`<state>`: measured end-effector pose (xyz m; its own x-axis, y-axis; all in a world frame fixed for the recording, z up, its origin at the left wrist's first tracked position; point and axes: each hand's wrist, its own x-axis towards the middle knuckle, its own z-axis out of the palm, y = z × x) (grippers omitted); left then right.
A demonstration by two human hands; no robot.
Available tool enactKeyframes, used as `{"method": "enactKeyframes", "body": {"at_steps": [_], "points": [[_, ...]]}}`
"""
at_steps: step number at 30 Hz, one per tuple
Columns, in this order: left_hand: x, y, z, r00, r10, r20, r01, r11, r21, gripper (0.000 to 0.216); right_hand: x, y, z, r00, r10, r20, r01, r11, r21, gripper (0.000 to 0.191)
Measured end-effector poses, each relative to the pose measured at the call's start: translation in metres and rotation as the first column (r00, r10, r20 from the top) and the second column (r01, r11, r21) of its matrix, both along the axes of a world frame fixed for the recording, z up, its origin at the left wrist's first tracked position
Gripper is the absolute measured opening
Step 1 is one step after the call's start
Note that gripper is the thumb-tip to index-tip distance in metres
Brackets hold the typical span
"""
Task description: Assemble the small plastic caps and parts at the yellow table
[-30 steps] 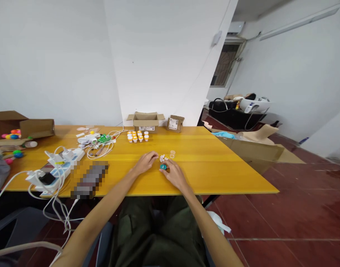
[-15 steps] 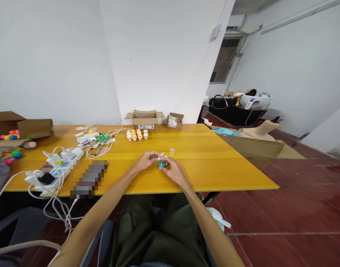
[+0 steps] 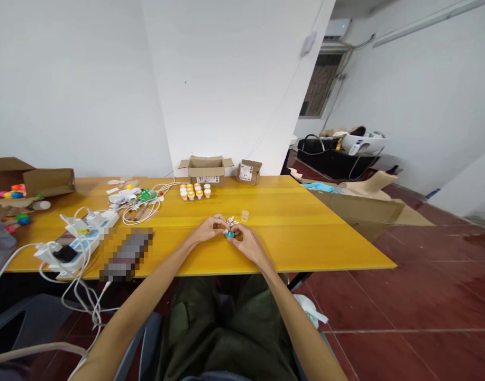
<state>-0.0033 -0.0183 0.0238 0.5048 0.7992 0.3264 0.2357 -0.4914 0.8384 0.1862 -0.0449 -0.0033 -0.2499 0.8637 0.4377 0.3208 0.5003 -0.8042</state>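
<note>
1. Yellow desk (image 3: 305,233) fills the head view, with white walls behind it.
2. Both hands meet near its front middle. The right hand (image 3: 247,242) has its grip pinched on a small teal piece (image 3: 229,234) at its fingertips.
3. The left hand (image 3: 208,229) curls its fingers toward that piece from the other side; whether its grip closes on it, I cannot tell.
4. The teal piece lies between the two hands, nearer the right; its long axis is too small to read.
5. Just beyond lie white bits (image 3: 230,220) and a clear cup (image 3: 245,215); orange-capped vials (image 3: 194,192) stand well back.

You have a smooth, faintly glossy yellow wooden worktop (image 3: 305,233), a teal plastic cap (image 3: 229,235) and a matt brown cardboard box (image 3: 204,170).
</note>
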Motion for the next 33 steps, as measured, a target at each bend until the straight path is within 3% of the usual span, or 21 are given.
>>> {"method": "enactKeyframes", "body": {"at_steps": [6, 33], "points": [[0.0005, 0.0013, -0.0037, 0.999, -0.033, -0.036, 0.03, 0.997, -0.071, 0.028, 0.0001, -0.0002, 0.0002, 1.0, -0.01, -0.013, 0.009, 1.0, -0.029, 0.011], [0.0012, 0.0017, -0.0025, 0.987, 0.016, -0.161, -0.007, 0.998, 0.058, 0.018, 0.0004, 0.0022, -0.0043, 1.0, 0.002, -0.019, -0.003, 1.0, -0.031, 0.011]]}}
